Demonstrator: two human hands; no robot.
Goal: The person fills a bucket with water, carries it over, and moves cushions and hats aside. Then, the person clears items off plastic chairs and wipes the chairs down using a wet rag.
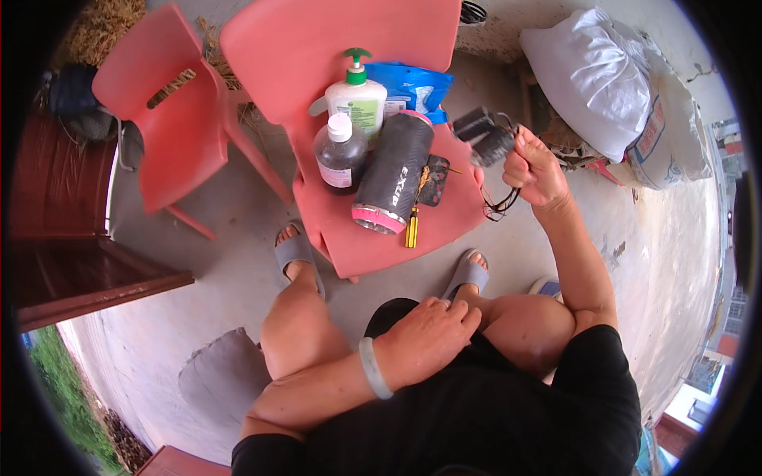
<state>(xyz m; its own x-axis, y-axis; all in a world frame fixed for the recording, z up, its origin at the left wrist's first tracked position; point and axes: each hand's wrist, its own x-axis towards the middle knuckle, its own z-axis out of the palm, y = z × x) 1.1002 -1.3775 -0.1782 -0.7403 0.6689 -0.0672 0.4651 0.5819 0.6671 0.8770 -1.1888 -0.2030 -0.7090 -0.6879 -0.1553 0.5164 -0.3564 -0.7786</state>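
Raised over the right side of the red plastic chair (357, 36), my right hand (536, 168) is closed on a dark blocky part with black wires (494, 147). Motion blur hides its exact kind. Some thin wires dangle below the fist. My left hand (429, 337) rests palm down on my lap, its fingers loosely bent and slightly apart, with nothing visible in it. On the seat lies a black cylindrical speaker (394, 170) with pink-rimmed ends. Beside it are a yellow-and-black screwdriver (412, 228) and a flat dark panel (435, 181) with tan-coloured strands on it.
A dark bottle with a white cap (341, 159), a green-topped pump bottle (357, 103) and a blue packet (417, 83) crowd the back of the seat. Another red chair (178, 151) stands left. White sacks (587, 79) are piled at right. A grey cushion-like object (225, 369) lies lower left.
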